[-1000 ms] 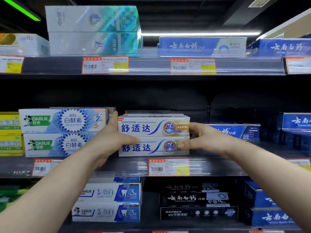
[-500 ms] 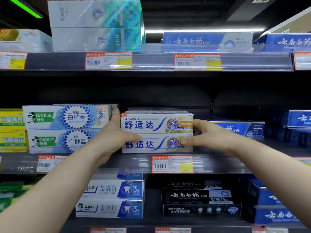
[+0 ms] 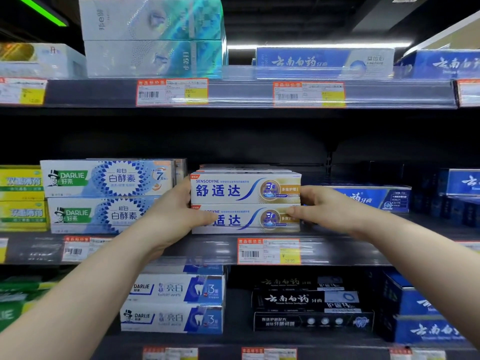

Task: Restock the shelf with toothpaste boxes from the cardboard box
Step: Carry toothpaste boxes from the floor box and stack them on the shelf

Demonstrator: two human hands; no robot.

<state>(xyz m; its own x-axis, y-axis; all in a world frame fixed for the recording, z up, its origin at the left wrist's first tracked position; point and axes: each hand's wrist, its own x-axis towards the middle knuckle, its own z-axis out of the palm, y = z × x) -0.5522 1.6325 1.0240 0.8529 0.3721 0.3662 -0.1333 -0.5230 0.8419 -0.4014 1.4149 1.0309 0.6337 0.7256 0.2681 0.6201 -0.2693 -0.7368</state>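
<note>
Two Sensodyne toothpaste boxes [image 3: 244,203] sit stacked one on the other at the front of the middle shelf [image 3: 213,252]. Faces out, just above a price tag [image 3: 268,252]. Pale top edges behind them suggest more of the same; too little shows to count.

My left hand [image 3: 171,216] grips the stack's left end, thumb lying across the lower box's front. My right hand [image 3: 330,211] grips the right end, thumb on the lower box, fingers round the side. Neither hand has let go.

Darlie boxes [image 3: 109,178] stand just beside on the left. A blue box [image 3: 371,198] lies near on the right.

Judgement: this pair is as good as placed, and squaring it up is the step in hand. The cardboard box is out of view, so I cannot tell how much stock is left. Dark shelf space above the stack looks able to take more.
</note>
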